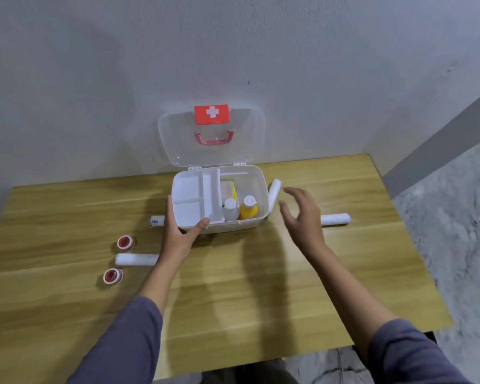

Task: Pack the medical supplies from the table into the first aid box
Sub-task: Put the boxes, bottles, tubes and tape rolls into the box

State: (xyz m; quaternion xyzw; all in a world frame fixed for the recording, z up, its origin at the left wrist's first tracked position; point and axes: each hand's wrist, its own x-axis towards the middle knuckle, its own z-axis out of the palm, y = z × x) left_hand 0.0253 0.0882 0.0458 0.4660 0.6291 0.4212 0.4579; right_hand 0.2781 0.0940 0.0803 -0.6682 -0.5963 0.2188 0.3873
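The white first aid box [261,189] stands open at the back of the wooden table, its clear lid [178,134] leaning on the wall. Inside are a white divided tray [194,195], a clear bottle [230,209], a yellow bottle [248,209] and a packet behind them. My left hand [180,231] grips the box's front left corner. My right hand [299,214] hovers open just right of the box, near a white bandage roll [275,189] leaning on the box's side. Another white roll [337,218] lies behind that hand.
Left of the box lie a white roll [136,259], two red-and-white tape rolls [125,242] [112,276], and a small white tube [157,220] partly hidden by my left hand. The table's right edge [410,245] drops to a grey floor.
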